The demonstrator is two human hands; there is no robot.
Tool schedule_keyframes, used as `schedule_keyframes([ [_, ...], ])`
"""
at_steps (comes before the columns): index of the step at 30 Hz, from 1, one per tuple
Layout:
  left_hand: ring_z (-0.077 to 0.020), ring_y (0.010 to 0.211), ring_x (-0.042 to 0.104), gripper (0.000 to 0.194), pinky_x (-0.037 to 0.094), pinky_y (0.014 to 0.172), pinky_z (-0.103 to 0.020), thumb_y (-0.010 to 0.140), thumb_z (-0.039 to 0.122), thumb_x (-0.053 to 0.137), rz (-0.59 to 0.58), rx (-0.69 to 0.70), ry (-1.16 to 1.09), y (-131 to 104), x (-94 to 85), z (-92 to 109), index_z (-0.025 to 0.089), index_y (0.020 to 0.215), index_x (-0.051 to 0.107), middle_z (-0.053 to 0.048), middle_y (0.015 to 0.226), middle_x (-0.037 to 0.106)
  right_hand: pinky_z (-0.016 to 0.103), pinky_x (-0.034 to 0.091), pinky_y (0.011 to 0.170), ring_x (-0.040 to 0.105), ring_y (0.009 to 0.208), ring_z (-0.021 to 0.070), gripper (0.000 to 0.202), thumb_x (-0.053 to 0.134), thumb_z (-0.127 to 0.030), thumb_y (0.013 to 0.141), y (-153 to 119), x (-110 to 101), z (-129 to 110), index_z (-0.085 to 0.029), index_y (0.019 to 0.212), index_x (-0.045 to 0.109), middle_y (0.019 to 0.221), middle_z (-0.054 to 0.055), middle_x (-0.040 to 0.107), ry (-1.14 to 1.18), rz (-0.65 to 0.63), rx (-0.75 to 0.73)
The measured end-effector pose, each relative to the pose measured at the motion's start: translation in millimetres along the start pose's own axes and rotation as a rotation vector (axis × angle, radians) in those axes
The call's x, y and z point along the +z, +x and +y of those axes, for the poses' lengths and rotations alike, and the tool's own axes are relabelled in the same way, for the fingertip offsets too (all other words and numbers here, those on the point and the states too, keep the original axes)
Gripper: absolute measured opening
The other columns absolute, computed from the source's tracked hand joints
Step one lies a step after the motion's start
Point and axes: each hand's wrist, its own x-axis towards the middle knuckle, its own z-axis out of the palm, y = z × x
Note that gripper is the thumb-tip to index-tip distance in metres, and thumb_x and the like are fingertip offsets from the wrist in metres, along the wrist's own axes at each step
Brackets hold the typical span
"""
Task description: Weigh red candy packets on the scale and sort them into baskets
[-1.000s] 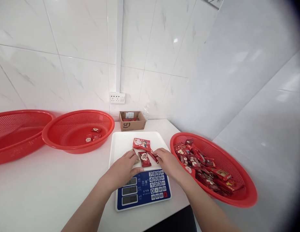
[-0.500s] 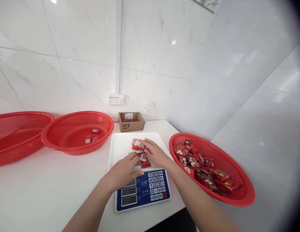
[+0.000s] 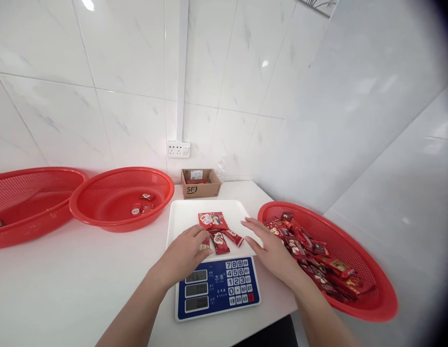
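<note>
Several red snack packets point(image 3: 219, 242) lie on the white weighing plate point(image 3: 180, 212) of a digital scale with a blue keypad panel point(image 3: 195, 315). One larger red packet point(image 3: 213, 220) is at the back, with narrower ones in front of it. My left hand point(image 3: 184, 253) is at the plate's front left, thumb and fingers closed around a small packet point(image 3: 205, 244) that is partly hidden. At the plate's right edge my right hand point(image 3: 270, 248) hovers with fingers apart and nothing in it.
A red basket point(image 3: 383, 289) full of red packets stands at the right. On the left are a red basket point(image 3: 101, 219) with a few packets and another red basket point(image 3: 29, 231). Behind the scale sits a cardboard box point(image 3: 202, 190) against the tiled wall.
My right hand has let go of the packets and moved right, towards the plate's edge. A narrow packet now shows on the right. My left hand stays by the small packet.
</note>
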Motion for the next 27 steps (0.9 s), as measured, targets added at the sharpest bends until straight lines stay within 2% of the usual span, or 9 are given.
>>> schedule_keyframes([
  [3, -0.0234, 0.121, 0.046, 0.027, 0.040, 0.099, -0.038, 0.090, 0.029, 0.042, -0.003, -0.016, 0.054, 0, 2.3, -5, 0.025, 0.114, 0.053, -0.006, 0.131, 0.050, 0.046, 0.033, 0.107, 0.038, 0.131, 0.0242, 0.043, 0.040, -0.037, 0.088, -35, -19, 25, -0.020, 0.125, 0.054, 0.140, 0.010, 0.045, -0.112, 0.070, 0.135],
  [5, -0.0260, 0.132, 0.035, 0.035, 0.035, 0.104, -0.042, 0.089, 0.025, 0.043, -0.016, -0.070, 0.116, 1, 3.0, -9, 0.024, 0.123, 0.049, -0.008, 0.141, 0.042, 0.048, 0.034, 0.106, 0.036, 0.132, 0.0264, 0.047, 0.040, -0.040, 0.087, -55, -28, 43, -0.019, 0.126, 0.054, 0.140, 0.010, 0.046, -0.166, 0.080, 0.228],
  [7, -0.0282, 0.137, 0.024, 0.042, 0.030, 0.107, -0.046, 0.087, 0.025, 0.045, -0.031, -0.140, 0.167, 2, 3.0, -12, 0.022, 0.129, 0.046, -0.010, 0.146, 0.035, 0.049, 0.035, 0.105, 0.037, 0.131, 0.0275, 0.049, 0.040, -0.043, 0.085, -71, -32, 57, -0.019, 0.125, 0.055, 0.139, 0.010, 0.047, -0.188, 0.046, 0.307],
  [9, -0.0290, 0.138, 0.020, 0.045, 0.028, 0.108, -0.047, 0.087, 0.030, 0.046, -0.042, -0.205, 0.194, 4, 3.2, -13, 0.021, 0.132, 0.044, -0.011, 0.148, 0.031, 0.046, 0.037, 0.104, 0.042, 0.128, 0.0264, 0.049, 0.040, -0.045, 0.084, -81, -33, 66, -0.020, 0.123, 0.057, 0.136, 0.009, 0.050, -0.172, 0.004, 0.340],
  [12, -0.0283, 0.137, 0.025, 0.046, 0.031, 0.106, -0.046, 0.088, 0.034, 0.046, -0.039, -0.232, 0.206, 9, 5.8, -12, 0.020, 0.132, 0.044, -0.011, 0.146, 0.035, 0.042, 0.043, 0.099, 0.051, 0.120, 0.0244, 0.048, 0.038, -0.046, 0.085, -88, -31, 71, -0.021, 0.121, 0.058, 0.129, 0.007, 0.057, -0.157, -0.007, 0.332],
  [15, -0.0275, 0.134, 0.031, 0.046, 0.032, 0.106, -0.045, 0.087, 0.032, 0.048, -0.033, -0.209, 0.227, 14, 10.4, -8, 0.018, 0.132, 0.044, -0.012, 0.142, 0.042, 0.042, 0.049, 0.092, 0.058, 0.113, 0.0256, 0.046, 0.038, -0.046, 0.085, -89, -25, 72, -0.023, 0.117, 0.061, 0.123, 0.006, 0.063, -0.219, 0.007, 0.320],
  [21, -0.0287, 0.139, 0.016, 0.058, 0.025, 0.109, -0.046, 0.087, 0.041, 0.050, -0.020, -0.198, 0.308, 14, 7.3, -9, 0.019, 0.138, 0.035, -0.014, 0.150, 0.025, 0.041, 0.053, 0.085, 0.062, 0.106, 0.0273, 0.048, 0.038, -0.052, 0.084, -91, -18, 84, -0.025, 0.113, 0.064, 0.116, 0.005, 0.067, -0.335, 0.012, 0.269],
  [24, -0.0282, 0.140, 0.014, 0.060, 0.021, 0.110, -0.047, 0.088, 0.047, 0.044, 0.025, -0.216, 0.411, 12, -6.6, -24, 0.019, 0.140, 0.033, -0.014, 0.151, 0.022, 0.040, 0.054, 0.083, 0.063, 0.105, 0.0269, 0.047, 0.038, -0.052, 0.084, -94, -15, 94, -0.026, 0.112, 0.065, 0.115, 0.005, 0.067, -0.361, 0.027, 0.220],
  [27, -0.0265, 0.140, 0.014, 0.058, 0.016, 0.112, -0.046, 0.090, 0.049, 0.037, 0.084, -0.340, 0.545, 10, -29.1, -54, 0.018, 0.140, 0.033, -0.012, 0.151, 0.025, 0.041, 0.055, 0.083, 0.062, 0.107, 0.0268, 0.048, 0.039, -0.052, 0.084, -97, -12, 104, -0.025, 0.115, 0.063, 0.117, 0.005, 0.066, -0.372, 0.028, 0.178],
])
